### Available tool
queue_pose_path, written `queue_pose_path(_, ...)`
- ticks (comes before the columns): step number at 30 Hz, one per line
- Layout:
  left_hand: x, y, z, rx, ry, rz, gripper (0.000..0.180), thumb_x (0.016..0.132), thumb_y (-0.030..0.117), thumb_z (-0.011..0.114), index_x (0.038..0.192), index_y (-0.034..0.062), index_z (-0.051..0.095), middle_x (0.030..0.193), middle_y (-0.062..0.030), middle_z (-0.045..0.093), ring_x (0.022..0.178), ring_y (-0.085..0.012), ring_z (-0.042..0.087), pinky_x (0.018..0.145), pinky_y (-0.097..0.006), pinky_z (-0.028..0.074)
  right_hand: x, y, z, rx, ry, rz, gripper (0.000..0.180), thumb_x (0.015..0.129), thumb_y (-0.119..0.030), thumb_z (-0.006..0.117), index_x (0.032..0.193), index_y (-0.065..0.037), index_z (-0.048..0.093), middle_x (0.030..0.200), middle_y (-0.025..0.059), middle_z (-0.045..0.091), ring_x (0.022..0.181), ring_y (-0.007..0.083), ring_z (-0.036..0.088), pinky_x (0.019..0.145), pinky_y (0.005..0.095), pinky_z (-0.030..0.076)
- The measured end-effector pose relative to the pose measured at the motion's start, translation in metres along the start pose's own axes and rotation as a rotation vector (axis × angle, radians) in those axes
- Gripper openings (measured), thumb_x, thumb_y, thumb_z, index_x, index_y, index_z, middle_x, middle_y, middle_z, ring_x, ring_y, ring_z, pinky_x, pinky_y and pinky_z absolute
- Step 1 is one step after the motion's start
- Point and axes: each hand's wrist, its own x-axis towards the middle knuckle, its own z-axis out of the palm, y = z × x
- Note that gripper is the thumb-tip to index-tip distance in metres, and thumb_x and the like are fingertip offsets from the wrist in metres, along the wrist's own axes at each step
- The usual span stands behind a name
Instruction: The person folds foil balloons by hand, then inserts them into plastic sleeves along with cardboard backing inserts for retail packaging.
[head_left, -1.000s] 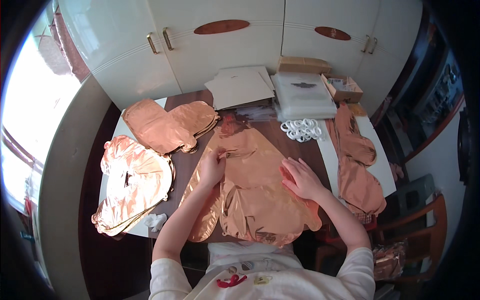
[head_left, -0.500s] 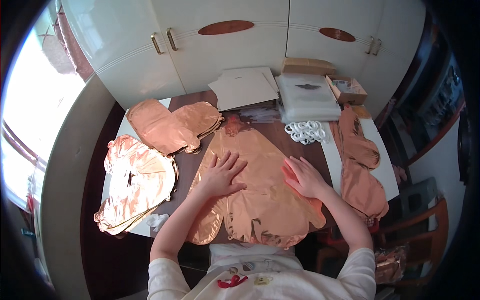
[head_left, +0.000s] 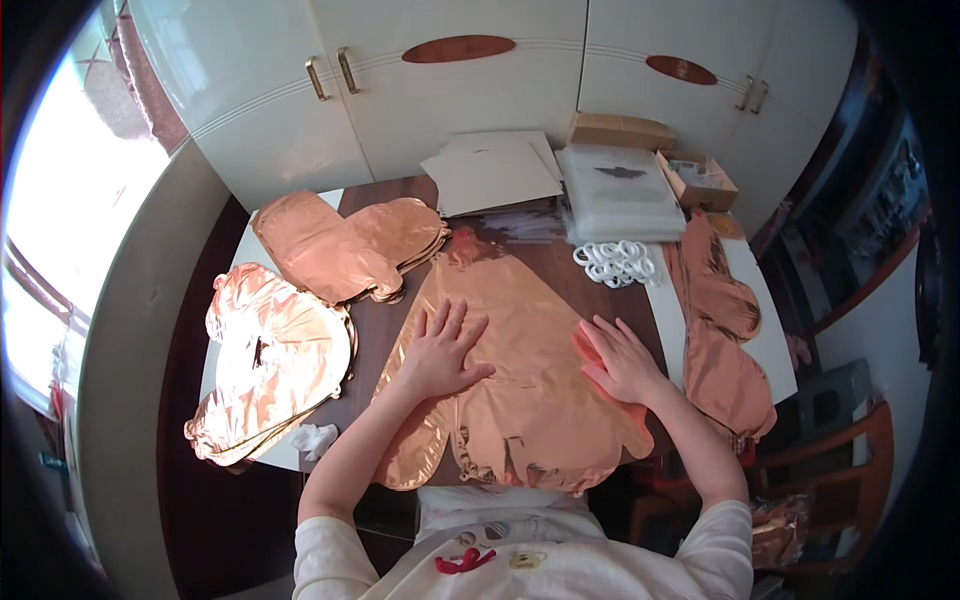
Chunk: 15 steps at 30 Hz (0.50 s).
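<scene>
A flat, rose-gold foil balloon (head_left: 530,350) lies across the middle of the table, with its wide lower end at the near edge. My left hand (head_left: 440,350) rests palm down on its left part, fingers spread. On the balloon's right edge lies my right hand (head_left: 622,362), its fingers stretched out and slightly together. A reddish reflection shows in the foil beside the right fingers. Neither hand holds anything. Left of my left arm is a stack of shiny foil balloons (head_left: 275,345), and behind that another stack of them (head_left: 345,245).
More folded foil balloons (head_left: 725,340) lie at the right. White rings (head_left: 613,264) sit before a stack of clear plastic bags (head_left: 620,195). Grey-white cards (head_left: 495,175) and a small open box (head_left: 697,180) stand at the back. A crumpled white tissue (head_left: 314,440) is at the left edge.
My right hand has slid slightly right along the balloon's edge. My left hand stays nearly in place, its fingers a little more upright. The view has shifted slightly.
</scene>
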Motion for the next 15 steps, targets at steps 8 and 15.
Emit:
queue_pose_path(8,0.009,-0.001,0.003,-0.023,0.001,-0.01,0.076,0.08,0.063,0.05,0.14,0.0195,0.038,0.146,-0.0206,0.029,0.136,-0.0392,0.024,0.106,-0.061,0.018,-0.008,0.003,0.0,-0.044,0.013,-0.007,0.067,0.088,-0.035,0.054,0.141,-0.004,0.028,0.141,0.0122,0.039,0.133,0.0282,0.034,0.111,0.0454,0.021)
queue_pose_path(15,0.01,-0.001,0.005,-0.013,-0.034,-0.015,0.076,0.081,0.063,0.049,0.141,0.0196,0.035,0.147,-0.0213,0.026,0.138,-0.0392,0.019,0.106,-0.061,0.016,-0.005,0.008,0.001,-0.013,0.015,0.022,0.067,0.088,-0.034,0.054,0.141,-0.003,0.027,0.141,0.0145,0.039,0.132,0.0286,0.034,0.111,0.045,0.021)
